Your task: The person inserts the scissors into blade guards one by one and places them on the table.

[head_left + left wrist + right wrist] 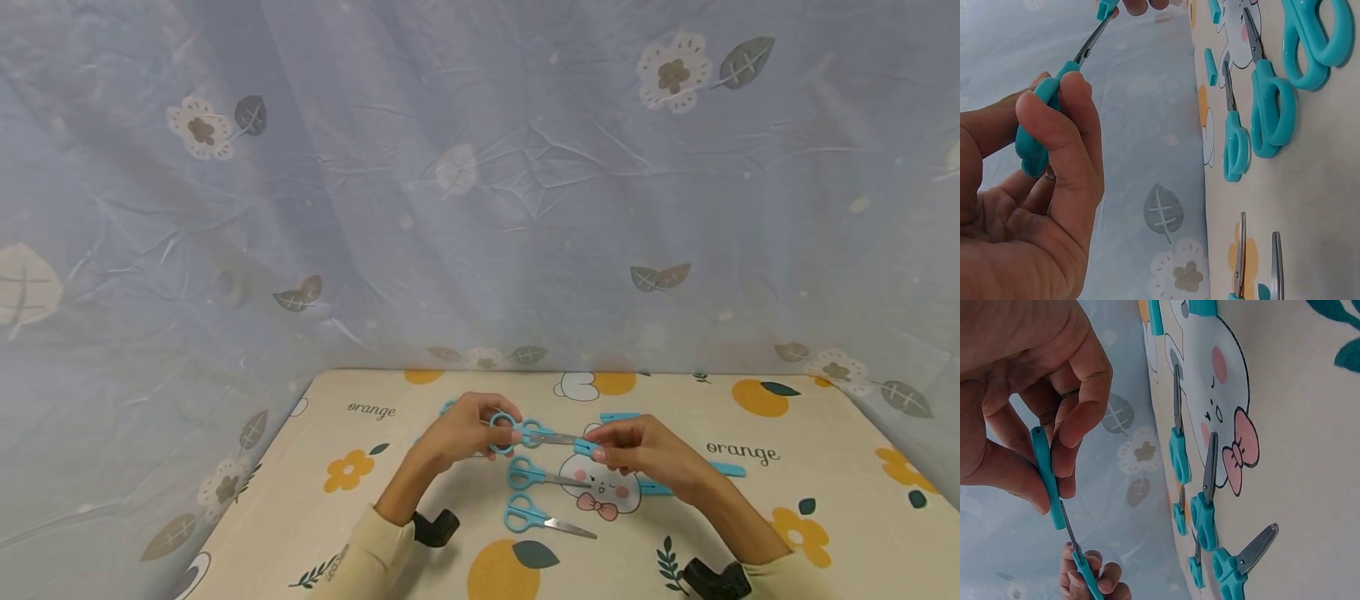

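Your left hand [474,425] grips one pair of scissors [1069,67] by its turquoise handles, and your right hand [651,450] pinches one turquoise blade cap [1046,478]. Both are held up above the table, just beyond the printed rabbit face [592,472], with the blade tip at the cap's end; you cannot tell from here whether it is inside.

Five more pairs lie on the cloth, six in all. Three form a column left of the face: a far pair [1235,147], a middle pair [536,477] whose tip lies on the face, and a near pair [538,518]. Two other pairs [1277,265] lie farther left, mostly hidden from the head view by your left hand.

At least three loose caps show: one [620,417] beyond the face, one [657,487] at its right edge, one [727,470] farther right. Your right hand and wrist block part of that area. The patterned curtain [480,250] hangs behind the face.
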A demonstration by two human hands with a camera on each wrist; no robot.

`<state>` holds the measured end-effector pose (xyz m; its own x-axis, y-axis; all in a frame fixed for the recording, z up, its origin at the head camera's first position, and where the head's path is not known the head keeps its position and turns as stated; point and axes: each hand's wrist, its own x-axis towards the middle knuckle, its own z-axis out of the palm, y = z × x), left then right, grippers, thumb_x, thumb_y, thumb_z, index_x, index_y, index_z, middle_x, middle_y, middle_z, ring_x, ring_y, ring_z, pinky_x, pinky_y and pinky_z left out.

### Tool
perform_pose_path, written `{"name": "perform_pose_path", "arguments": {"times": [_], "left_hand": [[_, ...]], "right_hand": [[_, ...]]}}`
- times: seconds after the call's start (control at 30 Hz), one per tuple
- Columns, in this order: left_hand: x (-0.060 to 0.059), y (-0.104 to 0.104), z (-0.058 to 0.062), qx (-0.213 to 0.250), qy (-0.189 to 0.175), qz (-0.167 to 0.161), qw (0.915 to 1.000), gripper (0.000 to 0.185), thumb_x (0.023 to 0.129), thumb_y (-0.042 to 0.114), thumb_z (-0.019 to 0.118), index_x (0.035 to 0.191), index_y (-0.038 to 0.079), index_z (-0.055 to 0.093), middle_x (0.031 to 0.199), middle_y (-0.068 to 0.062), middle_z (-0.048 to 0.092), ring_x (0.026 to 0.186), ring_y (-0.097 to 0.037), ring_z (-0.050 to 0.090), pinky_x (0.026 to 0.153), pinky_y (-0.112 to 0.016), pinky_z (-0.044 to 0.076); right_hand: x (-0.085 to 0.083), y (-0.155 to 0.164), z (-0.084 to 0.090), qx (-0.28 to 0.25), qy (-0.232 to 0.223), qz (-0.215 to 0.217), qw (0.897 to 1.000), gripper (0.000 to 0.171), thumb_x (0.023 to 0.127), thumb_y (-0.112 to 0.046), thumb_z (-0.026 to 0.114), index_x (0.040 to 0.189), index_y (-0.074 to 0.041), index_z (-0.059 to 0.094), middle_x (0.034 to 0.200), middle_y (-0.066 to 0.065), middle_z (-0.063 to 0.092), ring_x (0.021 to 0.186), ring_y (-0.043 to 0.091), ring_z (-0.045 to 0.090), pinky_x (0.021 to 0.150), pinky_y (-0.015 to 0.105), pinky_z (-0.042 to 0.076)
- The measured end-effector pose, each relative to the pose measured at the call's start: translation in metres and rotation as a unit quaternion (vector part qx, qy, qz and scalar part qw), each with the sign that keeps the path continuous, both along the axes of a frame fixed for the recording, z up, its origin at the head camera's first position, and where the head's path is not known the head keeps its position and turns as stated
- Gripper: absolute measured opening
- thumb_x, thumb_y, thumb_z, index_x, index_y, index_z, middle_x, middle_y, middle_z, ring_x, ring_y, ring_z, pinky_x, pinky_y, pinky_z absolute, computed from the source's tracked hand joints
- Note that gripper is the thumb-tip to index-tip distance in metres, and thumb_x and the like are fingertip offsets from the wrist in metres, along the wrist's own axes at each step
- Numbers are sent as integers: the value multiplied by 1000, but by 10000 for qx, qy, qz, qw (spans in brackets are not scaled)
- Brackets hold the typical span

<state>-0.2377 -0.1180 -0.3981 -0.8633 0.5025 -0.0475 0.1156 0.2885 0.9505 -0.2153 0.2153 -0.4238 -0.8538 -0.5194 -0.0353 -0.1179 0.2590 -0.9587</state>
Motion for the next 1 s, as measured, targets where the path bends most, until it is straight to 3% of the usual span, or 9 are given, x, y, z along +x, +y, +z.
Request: {"name": "perform_pose_path", "arguments": {"times": [0.17, 0.43, 0.63, 0.87, 1.0], "left_hand": [[0, -3, 0, 8, -3, 77, 10000, 20, 99, 13, 78, 117, 6, 73, 90, -3, 74, 81, -24, 78, 63, -28, 61], [0, -3, -1, -11, 55, 48, 10000, 22, 99, 11, 77, 120, 4, 73, 90, -2, 75, 78, -17, 77, 65, -31, 63], [-2, 4, -3, -15, 55, 29, 10000, 19, 100, 11, 76, 118, 6, 74, 89, -2, 73, 80, -18, 78, 66, -32, 64], [-3, 11, -6, 5, 136, -48, 9999, 17, 99, 9, 77, 116, 6, 75, 89, -2, 75, 79, -17, 78, 69, -40, 68], [-3, 14, -6, 67, 65, -67, 9999, 16, 99, 9, 77, 114, 6, 75, 88, -3, 74, 78, -17, 78, 68, -37, 67]], "right_hand": [[-1, 0, 0, 57, -23, -66, 10000, 42, 105, -19, 71, 138, 7, 67, 93, -6, 73, 83, 14, 59, 73, 28, 56], [-3, 1, -3, 64, -62, -190, 9998, 41, 103, -18, 73, 137, 6, 68, 99, -2, 74, 82, 14, 59, 71, 28, 55], [-4, 1, -3, 106, 35, -130, 9999, 45, 103, -19, 72, 140, 7, 65, 91, -4, 73, 81, 17, 61, 72, 30, 56], [-4, 1, -1, 29, 13, -110, 9999, 44, 105, -20, 71, 139, 7, 65, 96, -4, 75, 84, 15, 62, 74, 30, 56], [-4, 0, -2, 32, 78, -70, 9999, 42, 105, -21, 71, 136, 7, 67, 87, -4, 69, 81, 15, 60, 73, 30, 56]]}}
